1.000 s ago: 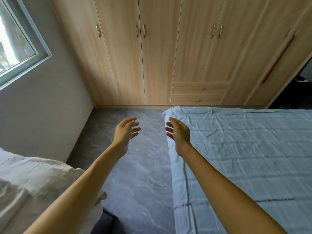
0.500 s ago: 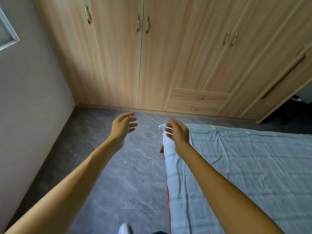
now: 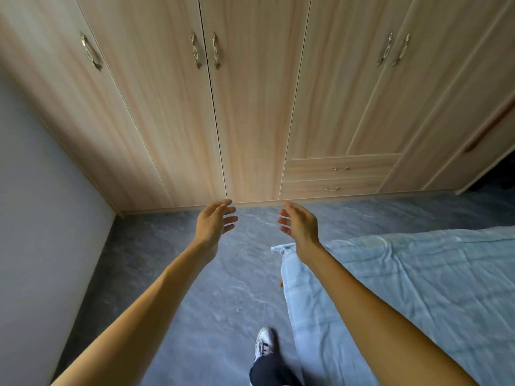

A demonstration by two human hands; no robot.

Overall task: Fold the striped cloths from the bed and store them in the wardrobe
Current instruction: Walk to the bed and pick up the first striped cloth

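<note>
The light wooden wardrobe fills the upper part of the view, all its doors shut, with metal handles near the top. My left hand and my right hand are stretched forward, palms facing each other, fingers apart and holding nothing. They hover above the floor in front of the wardrobe's base. A pale blue striped cloth lies spread flat over the bed at the lower right, its corner just below my right wrist.
Grey marbled floor runs between the bed and a white wall on the left. Two small drawers sit low in the wardrobe. My foot in a white shoe stands beside the bed edge. A dark doorway opens at the far right.
The view has moved closer to the wardrobe and turned away from the window and the white bedding on the left. Both hands stay empty and raised, now beyond the bed corner.
</note>
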